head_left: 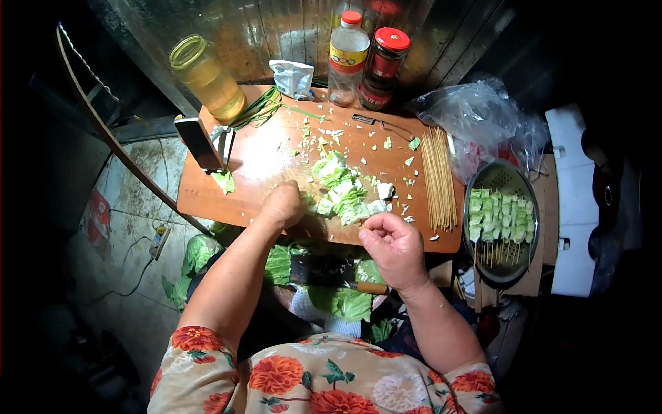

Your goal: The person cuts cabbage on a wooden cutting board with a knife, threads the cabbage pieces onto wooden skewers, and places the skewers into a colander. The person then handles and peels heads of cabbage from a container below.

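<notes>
Roughly mid-board, a loose heap of cut cabbage, pale and green pieces together on the wooden board, with scraps strewn toward the back. Just left of the heap, near the front edge: left hand, loosely closed, knuckles up, fingertips turned under. Cannot tell whether grasping anything. Just right of the heap, at the front edge: right hand, thumb and forefinger brought together, other fingers curled toward the palm. Cannot make out any object in that pinch; too small at the tips.

Along the board's right side, a bundle of thin sticks, laid side by side, roughly front to back. Off the board, farther right: colander, with skewered cabbage inside in a row, stick ends toward the body. Behind that, a crumpled clear plastic bag.

At the back: bottle with red cap, beside a red-lidded jar; white packet farther left. At the left end: phone, propped and tilted; near it, a jar of yellow liquid. Below the board, before the body: cleaver, lying among green leaves, handle to the right.
</notes>
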`<action>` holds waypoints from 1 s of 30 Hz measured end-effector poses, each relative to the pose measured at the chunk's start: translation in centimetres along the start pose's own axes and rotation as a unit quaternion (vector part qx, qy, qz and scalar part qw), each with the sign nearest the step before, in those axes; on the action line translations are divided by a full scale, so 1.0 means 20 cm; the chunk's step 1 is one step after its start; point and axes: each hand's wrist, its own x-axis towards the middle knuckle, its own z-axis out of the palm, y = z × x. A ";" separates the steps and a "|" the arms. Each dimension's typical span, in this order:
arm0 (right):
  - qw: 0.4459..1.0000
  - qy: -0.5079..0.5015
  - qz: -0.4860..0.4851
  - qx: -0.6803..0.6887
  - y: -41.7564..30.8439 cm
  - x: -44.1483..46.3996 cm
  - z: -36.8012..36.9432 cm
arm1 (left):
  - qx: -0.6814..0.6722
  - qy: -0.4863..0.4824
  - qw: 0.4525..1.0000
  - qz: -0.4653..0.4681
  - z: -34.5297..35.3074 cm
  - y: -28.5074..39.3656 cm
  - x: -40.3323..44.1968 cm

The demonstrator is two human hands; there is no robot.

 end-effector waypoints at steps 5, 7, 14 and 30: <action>1.000 0.007 -0.009 -0.020 0.00 0.00 0.00 | -0.072 0.015 0.997 -0.029 -0.06 0.01 -0.02; 1.000 -0.007 -0.002 -0.016 -0.02 -0.01 0.00 | -0.033 0.072 0.997 0.000 -0.06 0.02 -0.02; 0.998 -0.031 0.034 -0.048 -0.01 -0.01 0.02 | -0.625 0.040 0.778 -0.052 -0.28 0.12 -0.03; 0.996 -0.035 0.010 -0.077 -0.03 -0.01 0.06 | -0.644 0.116 0.752 0.084 -0.35 0.19 -0.11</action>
